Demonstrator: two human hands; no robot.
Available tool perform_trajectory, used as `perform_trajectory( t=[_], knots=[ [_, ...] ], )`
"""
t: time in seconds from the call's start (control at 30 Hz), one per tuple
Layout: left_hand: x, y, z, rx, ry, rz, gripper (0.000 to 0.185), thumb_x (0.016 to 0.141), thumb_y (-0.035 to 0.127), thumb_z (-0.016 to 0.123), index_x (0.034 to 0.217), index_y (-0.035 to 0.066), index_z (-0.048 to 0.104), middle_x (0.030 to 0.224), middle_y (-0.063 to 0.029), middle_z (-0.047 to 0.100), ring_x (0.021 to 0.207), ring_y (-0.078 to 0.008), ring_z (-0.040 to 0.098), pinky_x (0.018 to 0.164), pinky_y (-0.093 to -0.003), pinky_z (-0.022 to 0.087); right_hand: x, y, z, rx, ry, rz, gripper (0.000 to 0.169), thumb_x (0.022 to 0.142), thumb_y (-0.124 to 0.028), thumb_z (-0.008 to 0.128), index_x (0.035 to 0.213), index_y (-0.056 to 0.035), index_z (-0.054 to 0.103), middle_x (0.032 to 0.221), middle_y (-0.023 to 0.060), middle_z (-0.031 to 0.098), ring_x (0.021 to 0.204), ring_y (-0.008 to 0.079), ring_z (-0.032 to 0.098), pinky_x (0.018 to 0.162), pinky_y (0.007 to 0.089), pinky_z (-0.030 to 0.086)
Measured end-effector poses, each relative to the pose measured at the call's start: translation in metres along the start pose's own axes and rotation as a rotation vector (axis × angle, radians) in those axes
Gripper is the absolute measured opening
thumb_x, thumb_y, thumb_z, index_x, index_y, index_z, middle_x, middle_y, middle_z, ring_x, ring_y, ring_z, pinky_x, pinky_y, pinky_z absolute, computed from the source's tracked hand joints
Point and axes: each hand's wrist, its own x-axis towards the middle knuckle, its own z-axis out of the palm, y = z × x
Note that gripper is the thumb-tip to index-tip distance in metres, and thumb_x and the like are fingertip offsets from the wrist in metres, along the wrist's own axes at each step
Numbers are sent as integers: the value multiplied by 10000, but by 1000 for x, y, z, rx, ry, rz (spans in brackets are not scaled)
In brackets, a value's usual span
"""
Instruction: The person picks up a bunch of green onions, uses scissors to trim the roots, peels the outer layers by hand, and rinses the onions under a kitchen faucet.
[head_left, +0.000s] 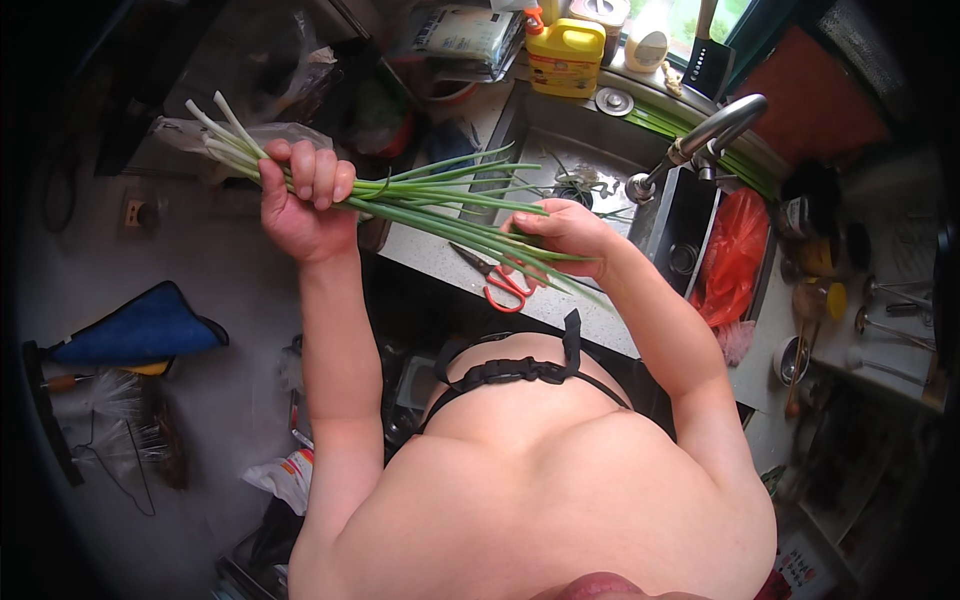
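My left hand (309, 196) is closed around a bunch of spring onions (420, 196) near their white stalk ends. The green leaves fan out to the right, over the counter's front edge and the sink. Among the leaf tips is my right hand (561, 234), its thumb and fingers around some of them, with the fingertips partly hidden by the leaves. Just below that hand, scissors with red handles (508, 291) lie on the speckled counter (427, 253), blades pointing to the upper left.
Green scraps lie around the drain of the steel sink (540, 135). A curved faucet (694, 139) rises at its right. Behind stand a yellow jug (564, 60) and a white bottle (647, 41). A red plastic bag (733, 251) sits right of the sink, and a cleaver (707, 67) stands by the window.
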Motion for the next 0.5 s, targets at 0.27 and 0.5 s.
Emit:
perform_trajectory(
  t=[0.27, 0.5],
  knots=[
    [-3, -6, -5, 120, -16, -7, 237, 983, 296, 475, 1010, 79, 568, 630, 12, 359, 518, -100, 340, 547, -277, 351, -15, 6, -4, -225, -40, -31, 523, 961, -440, 489, 1126, 51, 561, 793, 144, 650, 484, 142, 555, 433, 226, 433],
    [-3, -6, -9, 171, 43, -15, 235, 970, 332, 493, 1000, 126, 602, 606, 20, 345, 503, -109, 342, 531, -292, 356, -12, 3, 3, -474, -76, -21, 435, 956, -391, 533, 1112, 14, 568, 751, 50, 609, 518, 88, 529, 474, 200, 416]
  ],
)
